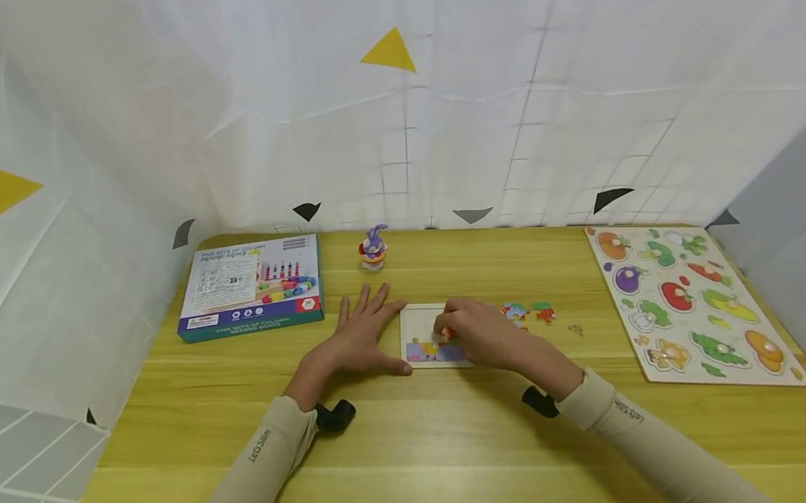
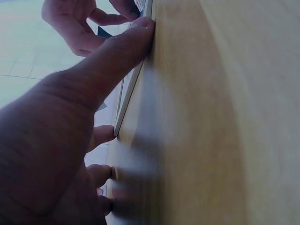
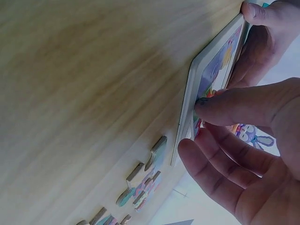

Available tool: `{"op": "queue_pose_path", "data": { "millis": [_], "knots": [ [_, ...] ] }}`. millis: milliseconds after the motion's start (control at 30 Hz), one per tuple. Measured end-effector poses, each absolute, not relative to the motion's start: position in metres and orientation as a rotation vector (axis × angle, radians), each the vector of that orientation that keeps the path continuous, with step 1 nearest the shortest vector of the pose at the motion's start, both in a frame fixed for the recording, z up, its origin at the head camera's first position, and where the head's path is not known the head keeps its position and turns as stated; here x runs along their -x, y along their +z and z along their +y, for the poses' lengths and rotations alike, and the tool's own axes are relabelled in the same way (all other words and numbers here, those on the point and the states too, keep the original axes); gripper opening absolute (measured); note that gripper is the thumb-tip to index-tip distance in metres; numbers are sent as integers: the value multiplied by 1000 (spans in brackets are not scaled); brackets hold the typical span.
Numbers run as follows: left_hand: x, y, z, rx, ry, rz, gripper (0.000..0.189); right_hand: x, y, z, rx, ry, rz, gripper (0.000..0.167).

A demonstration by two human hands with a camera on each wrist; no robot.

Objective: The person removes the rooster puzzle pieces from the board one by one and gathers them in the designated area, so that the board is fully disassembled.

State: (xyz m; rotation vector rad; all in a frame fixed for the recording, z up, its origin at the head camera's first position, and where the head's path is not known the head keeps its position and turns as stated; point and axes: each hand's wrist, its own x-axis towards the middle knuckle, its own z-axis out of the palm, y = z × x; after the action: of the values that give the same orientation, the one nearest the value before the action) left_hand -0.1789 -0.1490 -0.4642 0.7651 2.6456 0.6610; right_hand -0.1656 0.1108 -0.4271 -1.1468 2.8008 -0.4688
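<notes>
A small puzzle tray (image 1: 423, 308) with a pale rim lies flat on the table, purple and yellow puzzle pieces (image 1: 423, 352) along its near side. My left hand (image 1: 356, 341) is spread beside it, thumb at the near left corner and index fingertip at the far left corner. Over the tray's right half, my right hand (image 1: 487, 332) pinches an orange-red puzzle piece (image 1: 449, 333) between thumb and fingers, which hide most of it. In the right wrist view, the thumb comes down right at the tray's picture area. Loose puzzle pieces (image 1: 543, 312) lie just right of the tray.
At the back left lies a bead toy box (image 1: 253, 286). A purple rabbit figurine (image 1: 373, 248) stands behind the tray. On the right is a large vegetable peg board (image 1: 699, 304). A white sheet wall (image 1: 335, 153) rises behind the table.
</notes>
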Motion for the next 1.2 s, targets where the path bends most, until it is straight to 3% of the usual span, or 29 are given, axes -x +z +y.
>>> {"op": "queue_pose_path", "data": {
  "millis": [600,1200],
  "knots": [
    [178,-465,-149,-766,690,2651,111,163,-429,115,1115,-540,2831,34],
    [177,-460,-147,-775,640,2670,111,154,-431,125,1308,-654,2898,36]
  ]
}}
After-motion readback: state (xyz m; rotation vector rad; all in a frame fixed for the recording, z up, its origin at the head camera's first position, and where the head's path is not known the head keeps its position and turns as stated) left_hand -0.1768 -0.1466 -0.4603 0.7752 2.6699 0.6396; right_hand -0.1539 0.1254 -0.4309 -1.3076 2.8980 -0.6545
